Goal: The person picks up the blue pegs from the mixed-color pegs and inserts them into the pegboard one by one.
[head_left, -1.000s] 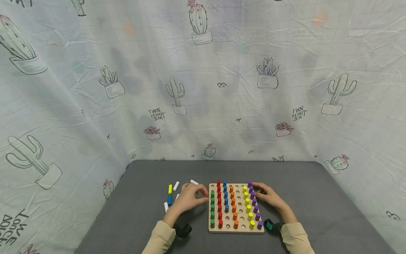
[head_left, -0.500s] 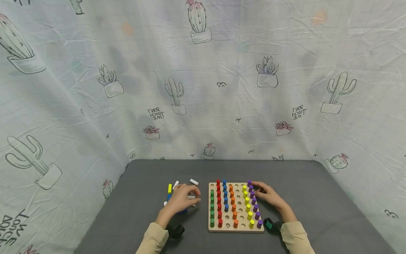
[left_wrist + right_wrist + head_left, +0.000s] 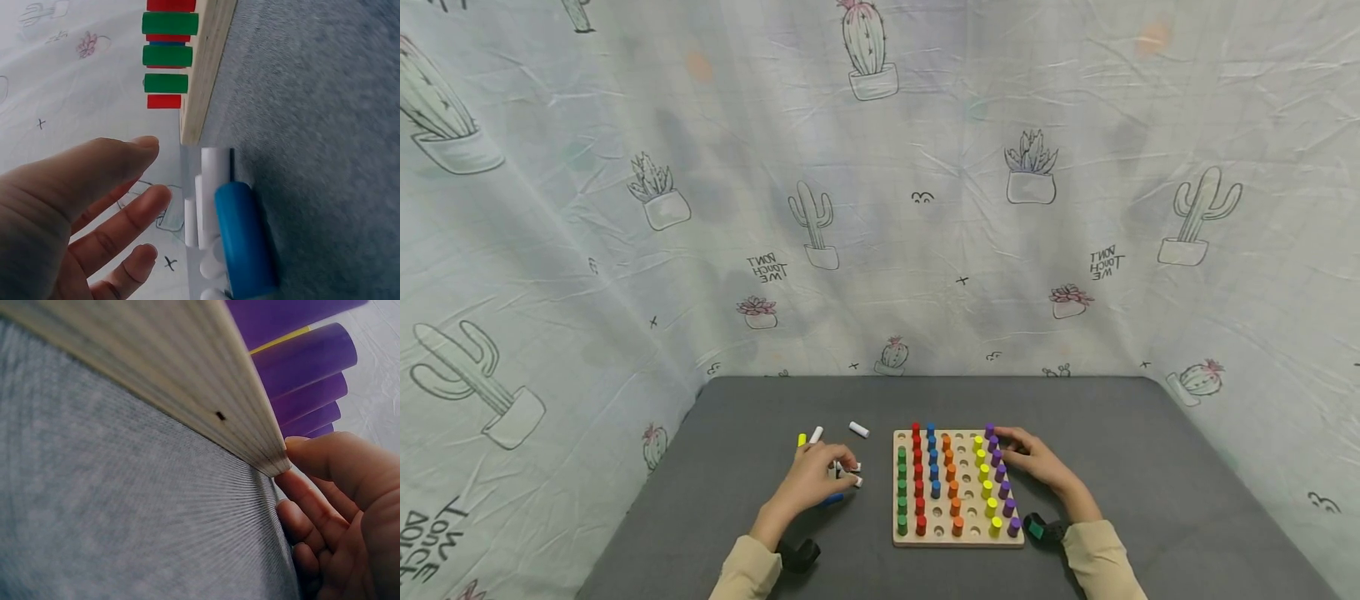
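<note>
A wooden pegboard (image 3: 958, 540) carries columns of green, red, blue, orange, yellow and purple pegs (image 3: 1004, 489), with some bare holes. My left hand (image 3: 812, 477) hovers left of it, over loose pegs. In the left wrist view, its thumb and fingers are spread apart with nothing between them. Near them lie a blue peg (image 3: 244, 240) and several white pegs (image 3: 215, 194), partly hidden by the hand in the head view. My right hand (image 3: 1037, 460) holds the board's far right corner; the right wrist view shows the thumb (image 3: 306, 453) against the edge.
A yellow peg (image 3: 802, 439) and a white peg (image 3: 816, 434) lie beyond the left hand. Another white peg (image 3: 859, 429) rests closer to the board. The grey tabletop (image 3: 760, 408) meets a cactus-print curtain (image 3: 880, 283) at the back.
My left hand has moved left, away from the board's left edge, and now stands over the loose pegs. The right hand stays at the board's corner.
</note>
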`<state>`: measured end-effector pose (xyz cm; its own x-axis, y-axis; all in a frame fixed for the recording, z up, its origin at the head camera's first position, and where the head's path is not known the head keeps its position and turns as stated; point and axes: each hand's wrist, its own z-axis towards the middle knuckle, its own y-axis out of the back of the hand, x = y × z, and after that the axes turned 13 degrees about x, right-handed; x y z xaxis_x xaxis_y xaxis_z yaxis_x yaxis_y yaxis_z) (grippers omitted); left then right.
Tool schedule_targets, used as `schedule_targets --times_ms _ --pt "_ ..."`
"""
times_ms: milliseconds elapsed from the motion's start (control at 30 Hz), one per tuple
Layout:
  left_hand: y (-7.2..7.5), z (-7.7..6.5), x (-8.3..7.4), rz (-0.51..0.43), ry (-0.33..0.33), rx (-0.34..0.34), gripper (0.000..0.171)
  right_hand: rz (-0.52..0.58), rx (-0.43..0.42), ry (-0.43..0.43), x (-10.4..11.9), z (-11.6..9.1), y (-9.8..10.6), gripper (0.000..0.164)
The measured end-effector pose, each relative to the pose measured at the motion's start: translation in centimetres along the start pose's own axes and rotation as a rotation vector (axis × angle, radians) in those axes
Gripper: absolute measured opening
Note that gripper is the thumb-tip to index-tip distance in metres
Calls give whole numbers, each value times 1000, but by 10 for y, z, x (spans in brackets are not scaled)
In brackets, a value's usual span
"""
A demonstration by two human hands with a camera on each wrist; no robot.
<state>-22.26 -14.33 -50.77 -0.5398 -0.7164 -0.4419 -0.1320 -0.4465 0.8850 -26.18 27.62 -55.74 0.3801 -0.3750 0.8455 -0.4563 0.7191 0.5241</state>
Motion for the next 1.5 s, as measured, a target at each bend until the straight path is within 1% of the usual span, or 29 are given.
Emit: schedule_targets --times_ms 133,233,500,833,1267,1500 --pt "0 -3 4 25 26 37 13 2 1 -2 0 -1 0 44" --pt "-1 -7 8 38 31 48 15 -6 3 -2 -2 0 0 44" --pt "-1 -13 14 48 7 47 18 -2 -2 1 0 0 0 43" --pt "-5 -20 18 149 14 35 21 -10 -4 -20 -1 0 -1 44" --pt "-8 -22 15 154 35 68 20 -19 5 -13 -1 1 1 44" --pt "-10 -19 15 139 7 68 18 -18 2 -6 -2 1 1 44"
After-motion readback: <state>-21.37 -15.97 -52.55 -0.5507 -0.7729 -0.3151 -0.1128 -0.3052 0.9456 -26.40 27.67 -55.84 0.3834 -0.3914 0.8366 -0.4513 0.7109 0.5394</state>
